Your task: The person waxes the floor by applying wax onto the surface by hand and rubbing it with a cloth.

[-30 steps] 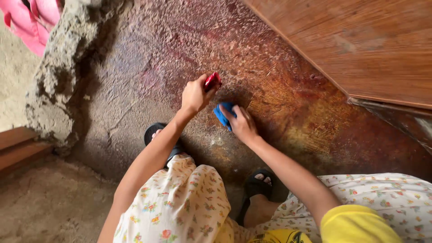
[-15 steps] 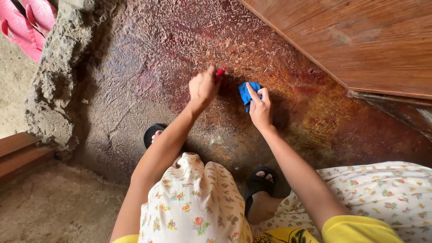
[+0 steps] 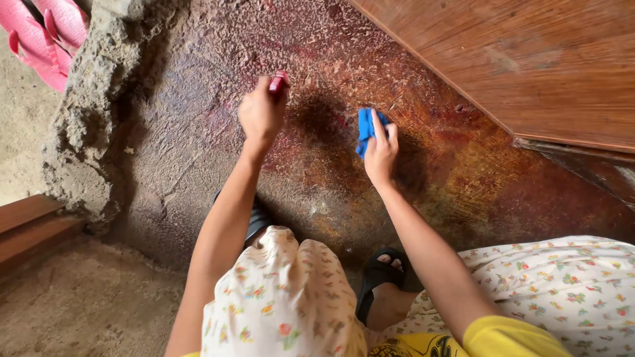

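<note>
Left hand (image 3: 260, 114) grips a small red object (image 3: 278, 82) above the stained floor (image 3: 198, 139). Right hand (image 3: 380, 151) presses a blue cloth (image 3: 364, 127) flat against the floor, near a wooden panel (image 3: 529, 59).

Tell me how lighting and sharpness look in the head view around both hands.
Head view: daylight from the left; the left hand with a small red thing and the right hand on a blue cloth cast dark shadows on the glossy reddish floor; slight motion blur, no harsh glare.
</note>
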